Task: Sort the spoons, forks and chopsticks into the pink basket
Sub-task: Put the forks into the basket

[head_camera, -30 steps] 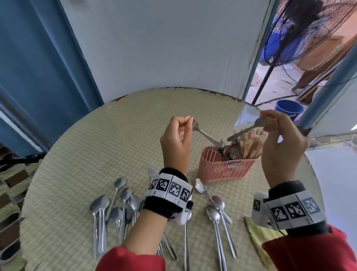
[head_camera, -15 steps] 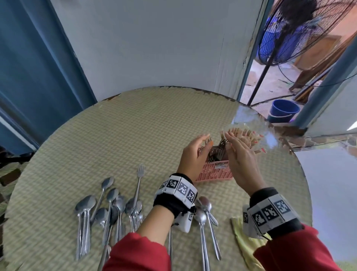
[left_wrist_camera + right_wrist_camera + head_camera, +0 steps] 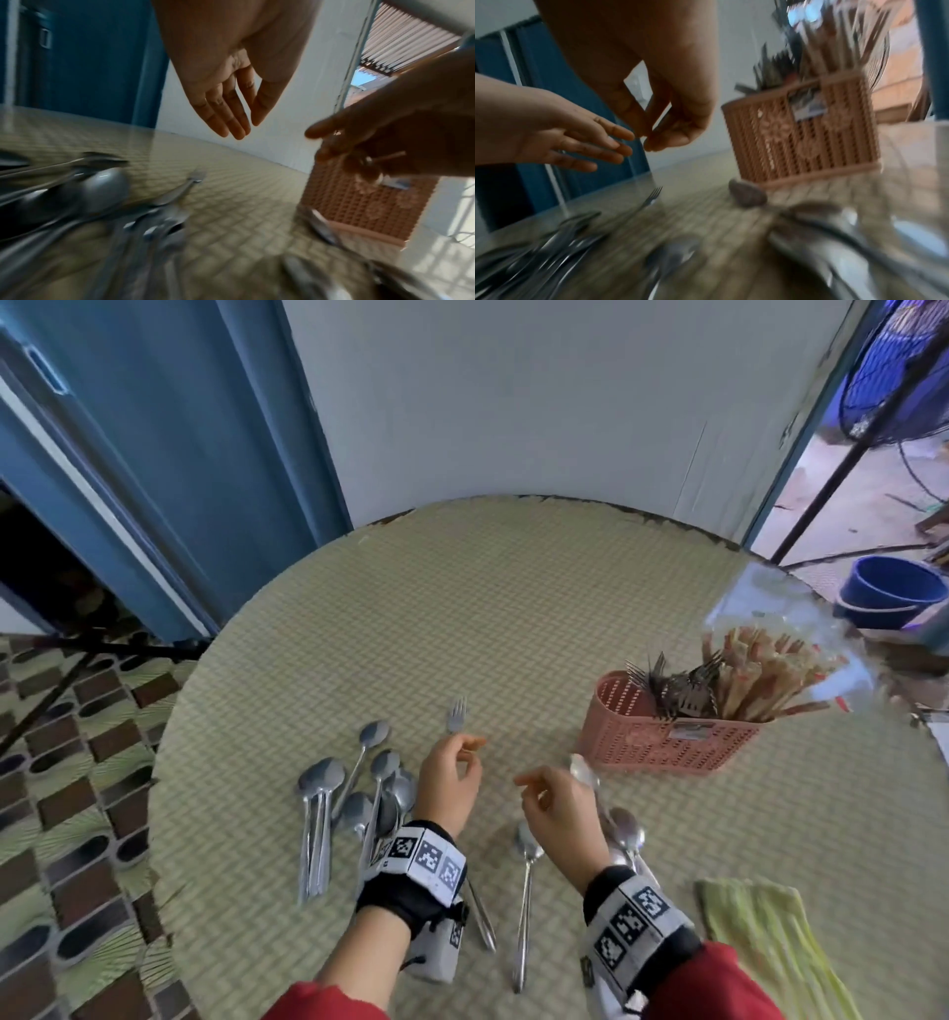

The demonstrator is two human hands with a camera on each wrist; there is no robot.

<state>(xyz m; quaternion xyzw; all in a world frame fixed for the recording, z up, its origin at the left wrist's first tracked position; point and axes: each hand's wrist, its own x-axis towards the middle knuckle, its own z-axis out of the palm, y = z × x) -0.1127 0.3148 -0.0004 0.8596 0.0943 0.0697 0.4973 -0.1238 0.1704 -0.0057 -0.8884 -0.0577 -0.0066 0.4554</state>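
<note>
The pink basket [image 3: 662, 747] stands at the table's right and holds several forks [image 3: 672, 690] and a bundle of chopsticks [image 3: 760, 680]. My left hand [image 3: 470, 752] hovers empty, fingers straight, just short of a single fork [image 3: 456, 713] lying on the table. Left of that wrist lies a pile of several spoons [image 3: 354, 803]. My right hand [image 3: 531, 788] hangs empty with loosely curled fingers between one spoon [image 3: 529, 845] and more spoons [image 3: 626, 829] below the basket. In the wrist views, both the left hand [image 3: 241, 130] and the right hand [image 3: 649, 140] hold nothing.
A green cloth [image 3: 770, 937] lies at the table's near right edge. A clear plastic bag [image 3: 801, 629] sits behind the basket. The round table [image 3: 513, 608] backs onto a white wall. A fan stand and a blue bucket [image 3: 893, 590] stand beyond it.
Both hands put their forks into the basket, let go, and came back down toward me over the loose cutlery, now empty.
</note>
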